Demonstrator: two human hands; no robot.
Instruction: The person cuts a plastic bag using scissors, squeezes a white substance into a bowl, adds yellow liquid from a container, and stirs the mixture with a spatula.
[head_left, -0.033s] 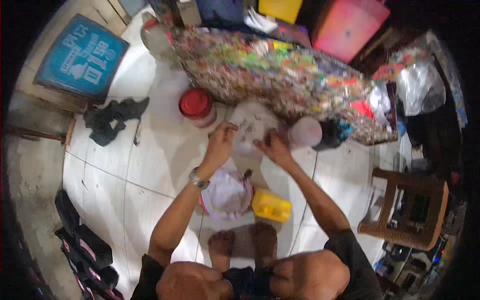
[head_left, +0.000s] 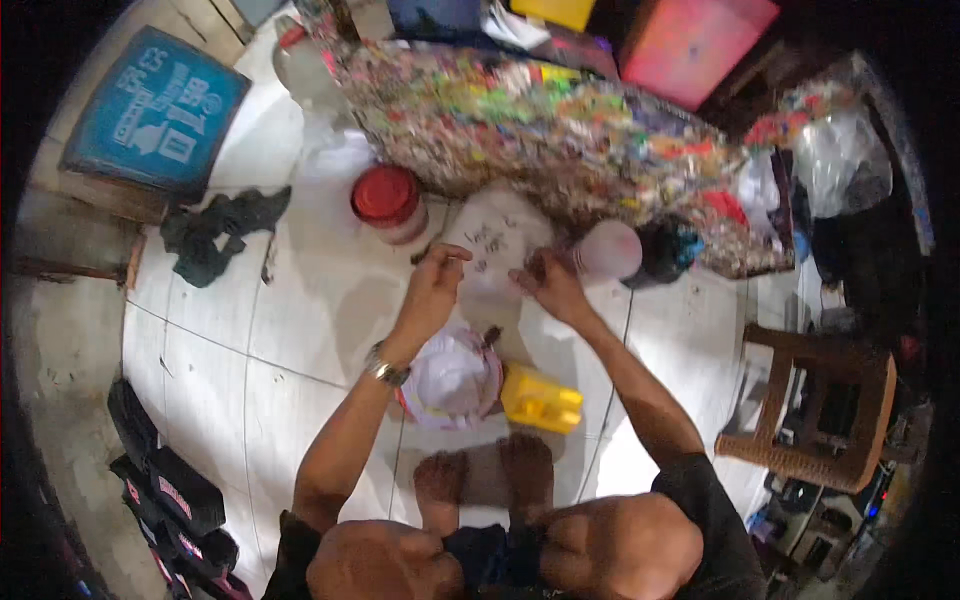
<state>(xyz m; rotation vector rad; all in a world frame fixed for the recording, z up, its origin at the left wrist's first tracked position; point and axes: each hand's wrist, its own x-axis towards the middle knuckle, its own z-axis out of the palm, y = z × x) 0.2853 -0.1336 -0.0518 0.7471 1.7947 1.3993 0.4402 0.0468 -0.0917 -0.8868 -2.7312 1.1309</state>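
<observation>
Two hands, left (head_left: pixel 432 285) and right (head_left: pixel 553 284), were counted; one red-lidded jar (head_left: pixel 387 203), one yellow container (head_left: pixel 540 398), one wicker stool (head_left: pixel 820 410).

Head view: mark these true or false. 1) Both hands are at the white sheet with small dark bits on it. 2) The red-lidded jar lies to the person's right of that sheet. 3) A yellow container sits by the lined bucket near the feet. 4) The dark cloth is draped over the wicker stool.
1) True: the left hand and right hand are both at the white sheet.
2) False: the red-lidded jar is to its left.
3) True: the yellow container sits beside the lined bucket.
4) False: the dark cloth lies on the floor tiles, far left of the wicker stool.
</observation>
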